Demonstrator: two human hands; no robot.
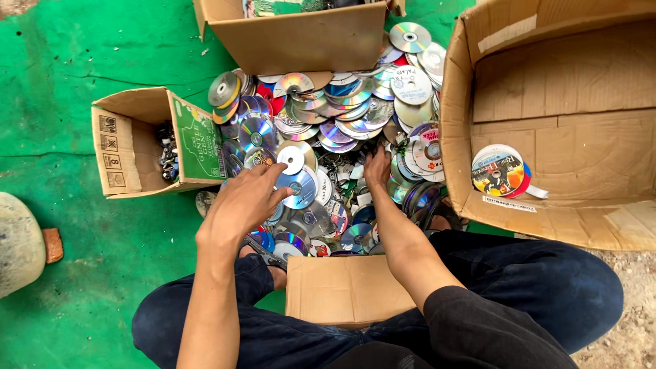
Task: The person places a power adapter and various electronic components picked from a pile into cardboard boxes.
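Observation:
A heap of shiny discs (342,109) lies on a green sheet between cardboard boxes. My left hand (242,201) hovers over the heap's near left side, fingers spread, fingertips touching a small white disc (292,159) and a silver disc (301,188). Whether it grips either one I cannot tell. My right hand (376,167) reaches into the middle of the heap, palm down, fingers buried among discs and dark broken bits; whether it holds anything is hidden.
A large open box (581,123) on the right holds a few printed discs (499,171). A small box (137,140) on the left holds dark scraps. Another box (301,34) stands behind the heap, and a cardboard piece (345,287) rests between my knees.

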